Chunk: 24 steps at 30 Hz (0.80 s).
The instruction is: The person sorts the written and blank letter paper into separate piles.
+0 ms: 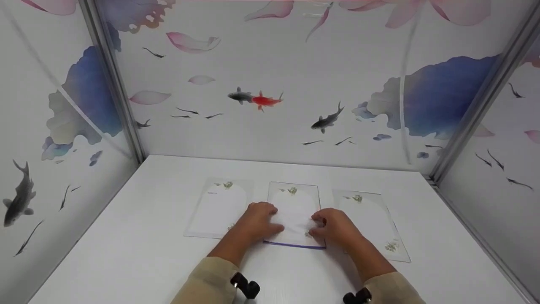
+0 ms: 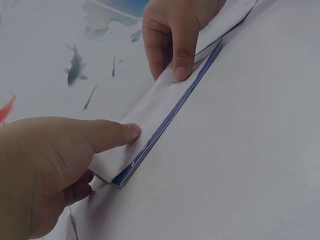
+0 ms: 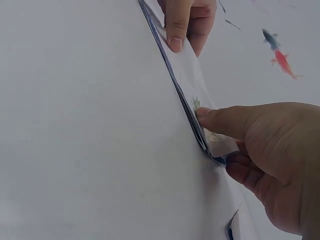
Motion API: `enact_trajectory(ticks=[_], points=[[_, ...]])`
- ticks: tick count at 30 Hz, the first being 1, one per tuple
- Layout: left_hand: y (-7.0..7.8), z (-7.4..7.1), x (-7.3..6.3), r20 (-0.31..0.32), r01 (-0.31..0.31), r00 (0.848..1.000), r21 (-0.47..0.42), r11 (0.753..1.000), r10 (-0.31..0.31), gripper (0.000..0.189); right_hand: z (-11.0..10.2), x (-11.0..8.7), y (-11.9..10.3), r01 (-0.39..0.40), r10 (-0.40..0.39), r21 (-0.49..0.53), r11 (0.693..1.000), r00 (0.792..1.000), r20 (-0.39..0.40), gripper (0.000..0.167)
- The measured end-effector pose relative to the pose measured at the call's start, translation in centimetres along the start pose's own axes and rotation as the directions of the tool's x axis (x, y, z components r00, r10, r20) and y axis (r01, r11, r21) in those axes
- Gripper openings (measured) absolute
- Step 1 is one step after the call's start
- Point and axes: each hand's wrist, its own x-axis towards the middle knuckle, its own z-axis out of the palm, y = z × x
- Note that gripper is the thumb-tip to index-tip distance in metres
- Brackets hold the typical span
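Note:
A white paper pad (image 1: 293, 213) with a small plant print lies in the middle of the table, its near edge dark blue. My left hand (image 1: 258, 223) grips its left side, thumb on top and the other fingers curled at the edge. On the opposite side my right hand (image 1: 337, 228) pinches the pad the same way, its thumb beside the plant print. In the right wrist view, several thin layers show along the blue edge (image 3: 186, 105). Close up in the left wrist view, the left thumb (image 2: 131, 132) presses the top sheet near the corner.
Similar printed pads lie on either side, one at left (image 1: 219, 211) behind the left forearm, one at right (image 1: 371, 219) partly under the right forearm. The white table (image 1: 139, 253) meets a fish-patterned back wall (image 1: 274, 135) and side walls with metal corner posts (image 1: 114, 84).

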Motion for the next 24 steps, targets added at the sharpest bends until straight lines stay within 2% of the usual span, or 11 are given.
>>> enact_trajectory(ticks=[2, 4, 7, 11, 14, 16, 24], points=[[0.10, 0.15, 0.03, -0.026, 0.051, 0.998, -0.080, 0.996, -0.053, 0.053, 0.04, 0.00, -0.05, -0.040, 0.040, 0.020, 0.999, 0.999, -0.014, 0.041], [0.21, 0.31, 0.14, -0.064, 0.098, 0.992, -0.171, 0.980, -0.110, 0.048, 0.10, 0.05, -0.02, -0.076, 0.078, 0.058, 0.995, 0.996, -0.033, 0.043], [0.41, 0.50, 0.34, -0.120, 0.170, 0.969, -0.299, 0.939, -0.214, 0.045, 0.16, 0.23, -0.06, -0.128, 0.139, 0.150, 0.980, 0.988, -0.066, 0.049], [0.58, 0.55, 0.48, -0.156, 0.209, 0.943, -0.405, 0.890, -0.293, 0.047, 0.24, 0.57, -0.06, -0.187, 0.216, 0.285, 0.940, 0.974, -0.074, 0.057], [0.57, 0.57, 0.52, -0.154, 0.217, 0.938, -0.432, 0.875, -0.309, 0.048, 0.30, 0.67, 0.01, -0.212, 0.252, 0.363, 0.907, 0.965, -0.067, 0.059], [0.52, 0.58, 0.54, -0.152, 0.221, 0.938, -0.435, 0.873, -0.313, 0.047, 0.30, 0.65, 0.07, -0.213, 0.259, 0.385, 0.898, 0.963, -0.070, 0.058], [0.06, 0.57, 0.59, -0.164, 0.170, 0.949, -0.451, 0.876, -0.268, 0.042, 0.17, 0.24, 0.37, -0.166, 0.215, 0.377, 0.911, 0.972, -0.093, 0.044]])
